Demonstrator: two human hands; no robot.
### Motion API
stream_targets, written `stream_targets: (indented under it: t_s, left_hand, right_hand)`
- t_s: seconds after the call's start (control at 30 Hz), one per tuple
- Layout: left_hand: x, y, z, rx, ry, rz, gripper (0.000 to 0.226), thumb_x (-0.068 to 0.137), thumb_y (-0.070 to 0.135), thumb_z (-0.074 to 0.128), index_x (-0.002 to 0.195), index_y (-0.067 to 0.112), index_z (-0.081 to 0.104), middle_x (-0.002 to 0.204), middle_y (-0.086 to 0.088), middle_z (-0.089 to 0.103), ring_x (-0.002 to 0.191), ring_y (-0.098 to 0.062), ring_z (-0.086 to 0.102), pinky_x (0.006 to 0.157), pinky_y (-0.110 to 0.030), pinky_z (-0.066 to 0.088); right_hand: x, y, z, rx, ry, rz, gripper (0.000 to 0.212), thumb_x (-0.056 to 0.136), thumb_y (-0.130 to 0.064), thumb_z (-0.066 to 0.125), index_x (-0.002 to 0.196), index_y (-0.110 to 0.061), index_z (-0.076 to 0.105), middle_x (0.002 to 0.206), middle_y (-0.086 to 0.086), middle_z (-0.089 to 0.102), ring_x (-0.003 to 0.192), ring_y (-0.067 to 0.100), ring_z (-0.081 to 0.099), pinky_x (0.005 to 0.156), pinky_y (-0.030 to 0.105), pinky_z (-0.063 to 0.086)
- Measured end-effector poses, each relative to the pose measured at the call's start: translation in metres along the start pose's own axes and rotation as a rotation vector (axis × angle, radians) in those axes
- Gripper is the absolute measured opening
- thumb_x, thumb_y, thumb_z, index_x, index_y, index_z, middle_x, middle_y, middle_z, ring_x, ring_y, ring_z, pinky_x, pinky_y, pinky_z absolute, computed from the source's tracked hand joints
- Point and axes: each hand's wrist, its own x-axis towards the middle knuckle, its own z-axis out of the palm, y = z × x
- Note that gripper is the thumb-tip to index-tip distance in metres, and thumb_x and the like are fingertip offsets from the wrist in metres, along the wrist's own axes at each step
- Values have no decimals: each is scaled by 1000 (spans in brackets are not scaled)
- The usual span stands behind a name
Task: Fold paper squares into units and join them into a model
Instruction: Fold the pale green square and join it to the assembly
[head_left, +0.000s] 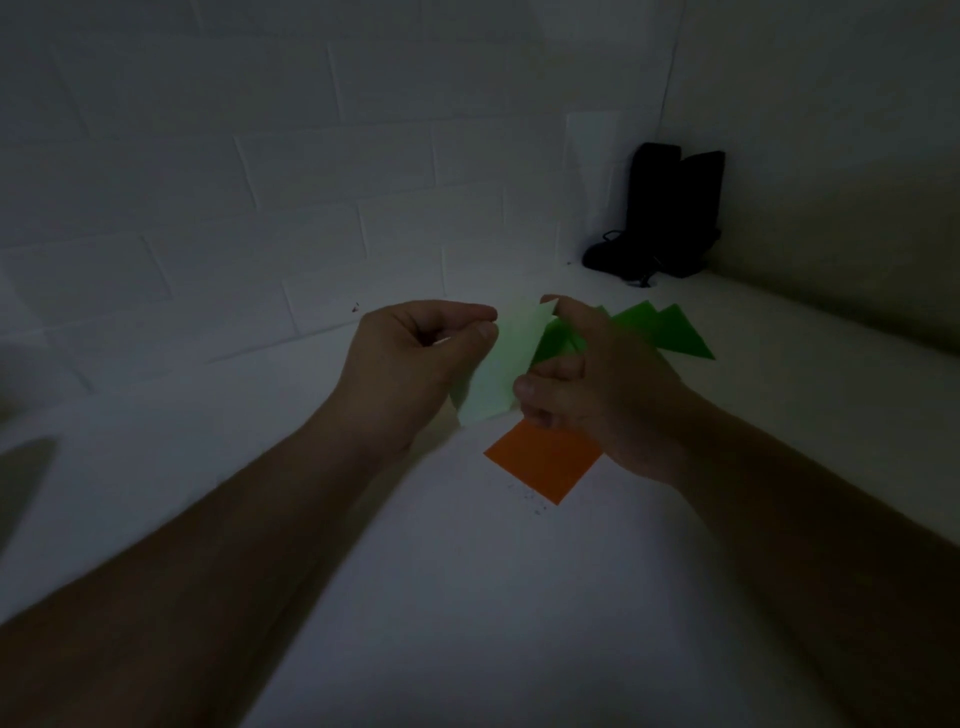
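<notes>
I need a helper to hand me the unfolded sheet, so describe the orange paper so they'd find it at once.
Start at the white table and look just below the right hand. The orange paper lies flat there, one corner toward you. Every other paper is green; it alone is orange and not held.

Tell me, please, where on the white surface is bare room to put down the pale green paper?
Bare: the wide white surface between the two forearms, nearer than the orange square, and the stretch left of the left hand. Crowded: beyond the right hand, where dark green folded pieces lie, and the corner with the black object.
</notes>
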Motion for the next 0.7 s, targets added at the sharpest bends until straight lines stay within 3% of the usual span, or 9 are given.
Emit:
stream_targets:
  t_s: [0.1, 0.23, 0.37, 0.47, 0.57, 0.63, 0.7]
  left_hand:
    - [0, -2, -1, 3, 9, 6, 9, 85, 17, 78, 93, 21, 82, 99, -6, 79, 99, -27, 74, 90, -51, 61]
    - [1, -3, 0, 18, 14, 8, 9, 89, 14, 78, 96, 19, 81, 97, -4, 79, 96, -23, 75, 84, -44, 61]
    - [-3, 0, 5, 14, 24, -4, 10, 91, 10, 75, 99, 13, 78, 92, -5, 79, 89, -20, 76, 77, -35, 62]
    - [-3, -1, 6, 29, 38, 1, 9, 90, 11, 76, 97, 16, 79, 93, -4, 79, 91, -21, 76, 80, -37, 62]
    - [-4, 1, 5, 65, 30, 12, 10, 91, 13, 76, 97, 20, 80, 96, 0, 79, 93, -17, 75, 83, -37, 62]
    - [-7, 1, 4, 190, -4, 39, 11, 92, 17, 75, 95, 27, 81, 91, 10, 79, 85, -6, 74, 75, -25, 60]
    - [-12, 0, 4, 401, -77, 103, 13, 92, 23, 75, 95, 34, 81, 79, 21, 74, 69, 1, 66, 64, -15, 52]
  right_hand:
    - [-1, 2, 2, -89, -6, -14, 95, 84, 4, 77, 157, -23, 23, 100, 15, 77, 93, 25, 76, 78, 40, 64]
    - [-2, 0, 4, -93, -24, -36, 82, 84, 7, 74, 148, -23, 34, 94, 21, 76, 94, 42, 71, 80, 52, 61]
    - [-2, 0, 2, -76, -82, -48, 74, 89, 11, 66, 146, -23, 32, 86, 26, 72, 71, 31, 66, 66, 37, 57]
    - [0, 4, 1, -78, -73, -8, 91, 90, 8, 67, 157, -28, 17, 87, 22, 74, 75, 29, 70, 69, 33, 59]
    - [4, 2, -7, -15, 11, 57, 108, 85, 0, 75, 159, -37, 7, 92, 5, 79, 89, 23, 76, 76, 38, 63]
    - [8, -3, -16, -51, 122, 8, 98, 85, -7, 76, 158, -36, 16, 103, 7, 77, 92, 20, 76, 79, 40, 63]
    - [8, -7, -22, -268, 181, -104, 82, 87, -12, 76, 154, -31, 31, 110, 5, 73, 91, 11, 73, 74, 28, 61]
